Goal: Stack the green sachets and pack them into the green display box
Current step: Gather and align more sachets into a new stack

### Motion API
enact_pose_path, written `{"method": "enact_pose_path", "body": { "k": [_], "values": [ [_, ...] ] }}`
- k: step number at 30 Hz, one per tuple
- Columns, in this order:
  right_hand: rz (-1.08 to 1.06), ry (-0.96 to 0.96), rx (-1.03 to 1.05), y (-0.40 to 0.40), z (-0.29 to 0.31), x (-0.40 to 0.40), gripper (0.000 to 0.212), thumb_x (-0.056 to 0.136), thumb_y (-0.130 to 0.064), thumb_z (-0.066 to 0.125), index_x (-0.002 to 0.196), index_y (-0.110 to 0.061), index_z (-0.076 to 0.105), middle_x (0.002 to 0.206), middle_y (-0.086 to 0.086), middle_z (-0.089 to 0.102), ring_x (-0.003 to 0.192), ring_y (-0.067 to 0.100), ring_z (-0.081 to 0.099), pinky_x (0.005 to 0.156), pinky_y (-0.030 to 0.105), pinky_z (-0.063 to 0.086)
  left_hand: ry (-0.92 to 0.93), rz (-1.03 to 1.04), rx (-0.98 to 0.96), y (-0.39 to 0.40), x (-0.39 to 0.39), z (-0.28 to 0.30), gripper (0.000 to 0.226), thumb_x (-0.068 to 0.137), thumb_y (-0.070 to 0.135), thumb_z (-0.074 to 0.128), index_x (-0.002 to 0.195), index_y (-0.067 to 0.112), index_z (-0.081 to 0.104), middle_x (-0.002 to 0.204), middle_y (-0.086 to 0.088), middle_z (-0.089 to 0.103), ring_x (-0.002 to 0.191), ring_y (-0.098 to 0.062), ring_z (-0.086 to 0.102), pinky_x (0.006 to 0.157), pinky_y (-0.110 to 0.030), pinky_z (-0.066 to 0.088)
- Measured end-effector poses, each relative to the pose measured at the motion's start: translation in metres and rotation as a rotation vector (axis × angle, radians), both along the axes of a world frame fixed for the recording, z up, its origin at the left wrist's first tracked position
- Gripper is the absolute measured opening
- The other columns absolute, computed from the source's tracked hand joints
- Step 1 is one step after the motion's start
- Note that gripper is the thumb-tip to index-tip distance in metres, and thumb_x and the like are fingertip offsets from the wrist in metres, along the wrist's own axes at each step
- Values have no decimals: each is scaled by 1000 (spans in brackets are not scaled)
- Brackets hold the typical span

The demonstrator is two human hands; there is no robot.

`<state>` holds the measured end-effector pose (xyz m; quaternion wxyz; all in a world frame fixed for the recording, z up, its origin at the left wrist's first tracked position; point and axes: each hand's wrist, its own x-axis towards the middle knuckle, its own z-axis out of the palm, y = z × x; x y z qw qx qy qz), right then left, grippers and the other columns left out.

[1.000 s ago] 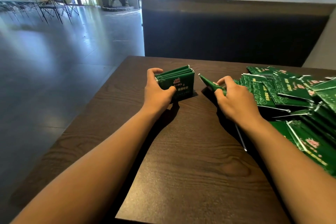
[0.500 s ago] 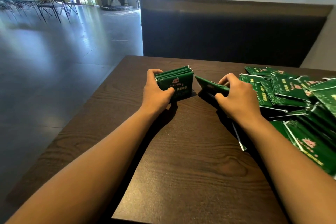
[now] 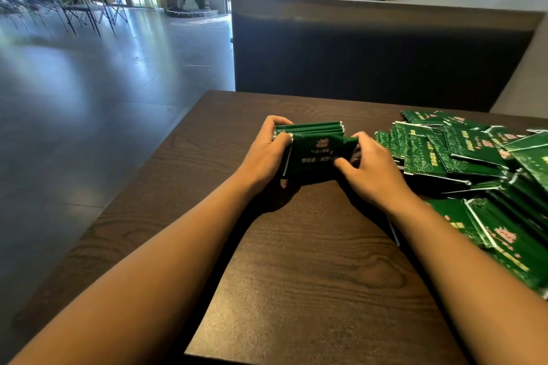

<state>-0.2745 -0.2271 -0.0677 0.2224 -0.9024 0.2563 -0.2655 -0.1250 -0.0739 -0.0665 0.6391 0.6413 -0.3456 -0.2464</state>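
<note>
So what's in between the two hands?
In the head view, the stack of green sachets sits between the left hand and right hand, both gripping it above the table.

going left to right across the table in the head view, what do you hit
left hand → stack of green sachets held upright between both hands → right hand → loose pile of green sachets

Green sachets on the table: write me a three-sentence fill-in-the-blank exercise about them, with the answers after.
1. The stack of sachets is held by ____ hands, the left hand and the right hand.
2. The loose pile of sachets lies to the person's ____.
3. The sachets rest on a dark ____ table.

Answers: both; right; wooden
</note>
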Motion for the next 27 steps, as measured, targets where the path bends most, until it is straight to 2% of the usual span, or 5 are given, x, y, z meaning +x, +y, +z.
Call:
{"method": "enact_pose_path", "body": {
  "k": [4,8,13,17,27],
  "values": [
    [-57,5,-114,-3,6,-3,23,88,-26,70,101,-16,54,98,2,54,89,24,57,75,39,50,-17,-126,32,4,-4,4,40,99,59,50,124,28,48,127,-11,59,116,-35,65,86,-57,61],
    [-34,0,-71,-4,4,-4,34,86,-22,71,112,-18,49,106,1,55,94,25,60,78,40,51,-262,-114,61,3,0,-1,52,88,41,79,128,26,49,124,1,66,110,-16,71,94,-47,61],
    [155,-59,74,6,8,-4,85,85,-8,66,151,-41,23,137,-2,37,110,11,48,87,22,43,-344,-103,28,1,5,-6,58,81,21,86,128,24,51,124,1,65,113,-17,70,96,-47,60],
    [210,-3,69,13,7,-3,72,87,-10,64,148,-38,38,138,-2,38,122,12,46,102,28,39,-314,-132,32,2,3,-3,71,81,14,87,136,26,44,129,-2,61,113,-17,69,95,-40,61],
    [159,56,-43,18,6,-1,57,97,-30,60,147,-41,35,127,0,38,105,23,55,90,39,49,-380,-58,70,0,10,-5,67,79,14,88,132,24,49,126,2,62,116,-15,66,99,-39,59]
  ]
}}
